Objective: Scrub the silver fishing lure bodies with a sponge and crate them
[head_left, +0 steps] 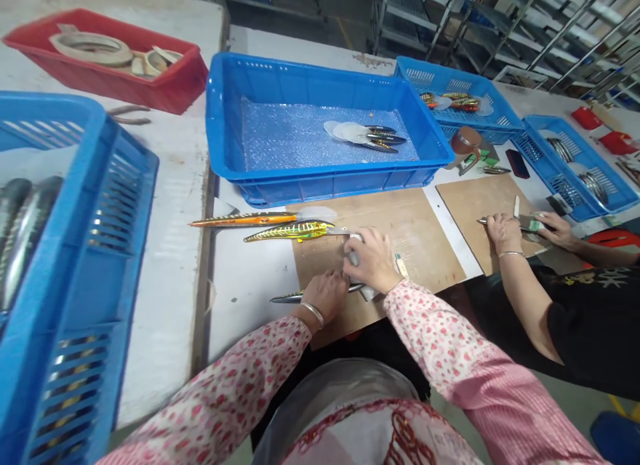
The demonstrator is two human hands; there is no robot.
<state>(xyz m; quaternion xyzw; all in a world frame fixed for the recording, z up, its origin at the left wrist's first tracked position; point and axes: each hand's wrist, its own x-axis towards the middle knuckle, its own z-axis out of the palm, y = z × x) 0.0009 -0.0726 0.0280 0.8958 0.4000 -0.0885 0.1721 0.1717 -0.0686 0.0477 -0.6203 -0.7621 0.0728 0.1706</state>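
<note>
My left hand [327,295] is closed over a slim dark fishing lure [286,298], pressing it on the brown board [420,235]; fingers cover its middle. Close beside it, my right hand [373,260] is closed around a small grey object [354,258], mostly hidden by the fingers, so its kind is unclear. Beyond my hands lie a gold-green lure [287,232] with a clear lip and an orange-sided lure [250,220], side by side. A pale-handled tool [401,266] rests right of my right hand.
A blue tray [330,178] with several dark lures stands behind the board. At left are a blue crate [127,205] of lures and a red bin [165,92] with tape rolls. On the right, a co-worker's hands [505,233] work at another board [465,205].
</note>
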